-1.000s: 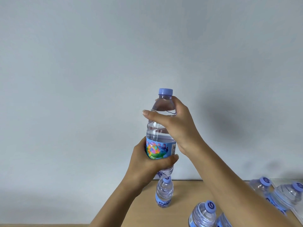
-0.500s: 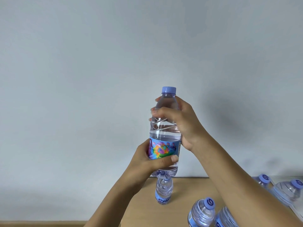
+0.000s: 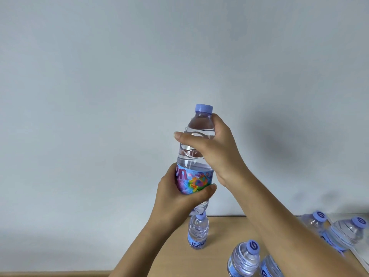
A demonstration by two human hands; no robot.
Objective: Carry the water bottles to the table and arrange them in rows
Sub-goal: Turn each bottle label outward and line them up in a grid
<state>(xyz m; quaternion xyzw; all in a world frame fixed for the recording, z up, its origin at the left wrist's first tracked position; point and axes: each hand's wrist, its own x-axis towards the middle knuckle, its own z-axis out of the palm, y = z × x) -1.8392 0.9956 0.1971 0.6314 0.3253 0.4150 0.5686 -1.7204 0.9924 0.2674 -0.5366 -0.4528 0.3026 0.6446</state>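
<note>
I hold a clear water bottle [image 3: 197, 154] with a blue cap and a colourful label upright in front of the wall, well above the wooden table [image 3: 223, 234]. My left hand [image 3: 175, 198] wraps its lower part under the label. My right hand [image 3: 215, 148] grips its upper part just below the cap. On the table stand more blue-capped bottles: one small bottle [image 3: 197, 232] right below the held one, one bottle [image 3: 244, 258] at the front, and two bottles [image 3: 348, 231] at the far right, partly hidden by my right forearm.
A plain grey wall fills most of the view. The table's back edge meets the wall. A pale flat sheet [image 3: 359, 254] lies at the table's far right corner.
The held bottle has turned in my hands, so more of the label's lettering faces me. It has also shifted slightly right and up.
</note>
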